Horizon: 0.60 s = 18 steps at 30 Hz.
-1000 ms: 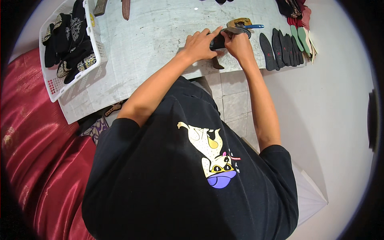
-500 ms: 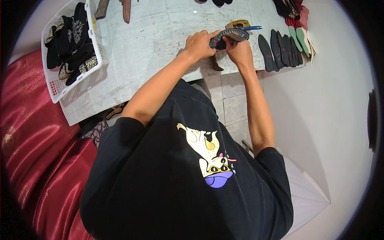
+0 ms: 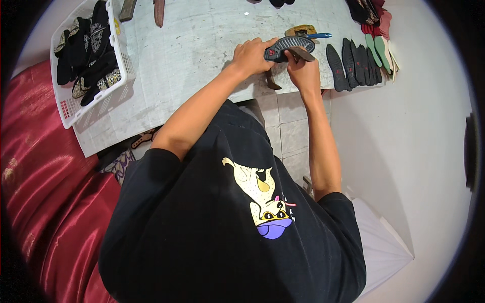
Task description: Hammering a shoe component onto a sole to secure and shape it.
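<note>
My left hand [image 3: 251, 55] is closed on the heel end of a black shoe [image 3: 290, 46], whose ridged sole with a small red mark faces up. My right hand [image 3: 305, 74] grips a flat, dark brown blade-like tool [image 3: 302, 53]. That tool lies against or just over the near edge of the sole; whether it touches cannot be told. Below the shoe, a dark curved tool [image 3: 273, 81] rests at the table's near edge. Just beyond the shoe is a yellowish container [image 3: 300, 29] with a blue-handled brush [image 3: 319, 36] by it.
Black soles [image 3: 348, 63] line the table's right side, beside green ones [image 3: 379, 48]. A white plastic basket [image 3: 126, 60] of black patterned shoes stands at the left. Two long tools, one a reddish-brown strip [image 3: 159, 12], lie at the far side. Red satin cloth [image 3: 45, 166] hangs at the left.
The brown tool in my right hand has swung toward me and right, from over the sole to its near edge. The sole now faces up more fully.
</note>
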Each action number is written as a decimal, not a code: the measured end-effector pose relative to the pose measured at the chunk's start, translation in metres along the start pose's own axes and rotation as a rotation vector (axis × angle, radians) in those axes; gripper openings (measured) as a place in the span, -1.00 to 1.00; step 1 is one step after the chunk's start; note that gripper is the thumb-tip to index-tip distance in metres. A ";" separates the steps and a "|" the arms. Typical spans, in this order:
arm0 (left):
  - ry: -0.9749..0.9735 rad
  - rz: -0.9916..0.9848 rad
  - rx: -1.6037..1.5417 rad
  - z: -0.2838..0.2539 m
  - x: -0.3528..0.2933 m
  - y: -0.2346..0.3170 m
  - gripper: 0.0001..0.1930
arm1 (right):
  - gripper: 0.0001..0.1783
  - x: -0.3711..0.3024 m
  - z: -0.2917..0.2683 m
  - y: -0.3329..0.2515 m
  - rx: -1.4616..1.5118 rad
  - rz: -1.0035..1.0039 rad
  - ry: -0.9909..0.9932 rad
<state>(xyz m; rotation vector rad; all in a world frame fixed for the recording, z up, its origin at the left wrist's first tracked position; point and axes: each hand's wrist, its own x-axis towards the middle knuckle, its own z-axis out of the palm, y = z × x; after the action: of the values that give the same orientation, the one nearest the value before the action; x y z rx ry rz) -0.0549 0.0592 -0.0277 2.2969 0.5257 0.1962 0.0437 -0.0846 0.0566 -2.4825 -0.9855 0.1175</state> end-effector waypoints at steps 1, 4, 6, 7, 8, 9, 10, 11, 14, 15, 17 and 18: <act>0.046 0.035 0.039 0.002 -0.001 0.000 -0.10 | -0.77 -0.002 0.001 0.006 -0.013 -0.017 0.002; 0.004 0.003 0.035 0.000 -0.002 0.001 -0.10 | -0.75 -0.005 -0.004 0.006 -0.099 0.021 -0.090; -0.018 -0.012 0.011 -0.005 0.001 0.001 -0.12 | -0.77 -0.010 -0.001 0.004 0.020 -0.037 0.039; -0.041 -0.028 -0.014 -0.006 0.000 0.001 -0.14 | -0.77 -0.011 -0.003 0.003 0.019 -0.033 0.039; -0.045 -0.026 -0.015 -0.007 -0.001 0.003 -0.14 | -0.79 -0.011 -0.004 0.003 -0.054 0.009 -0.007; -0.062 -0.036 -0.040 -0.007 -0.002 0.003 -0.14 | -0.80 -0.010 -0.006 0.001 -0.126 0.049 -0.052; -0.080 -0.046 -0.065 -0.008 -0.002 0.004 -0.13 | -0.80 -0.013 -0.003 0.004 -0.127 0.052 -0.049; -0.081 -0.042 -0.065 -0.009 -0.001 0.005 -0.13 | -0.82 -0.018 0.003 0.010 -0.050 0.019 0.021; -0.061 -0.036 -0.044 -0.007 -0.001 0.004 -0.12 | -0.82 -0.019 0.002 0.010 0.038 -0.013 0.074; -0.070 -0.037 -0.047 -0.008 0.000 0.004 -0.12 | -0.82 -0.016 -0.003 0.009 0.006 -0.041 0.088; -0.078 -0.038 -0.050 -0.009 0.000 0.003 -0.12 | -0.81 -0.016 -0.002 0.010 -0.027 -0.069 0.102; -0.060 -0.028 -0.034 -0.008 0.000 0.002 -0.12 | -0.80 -0.019 0.000 0.009 0.005 -0.043 0.098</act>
<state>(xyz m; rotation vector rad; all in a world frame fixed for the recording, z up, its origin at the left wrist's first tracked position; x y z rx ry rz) -0.0566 0.0631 -0.0202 2.2534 0.5193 0.1214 0.0354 -0.1033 0.0505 -2.4362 -0.9949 -0.0157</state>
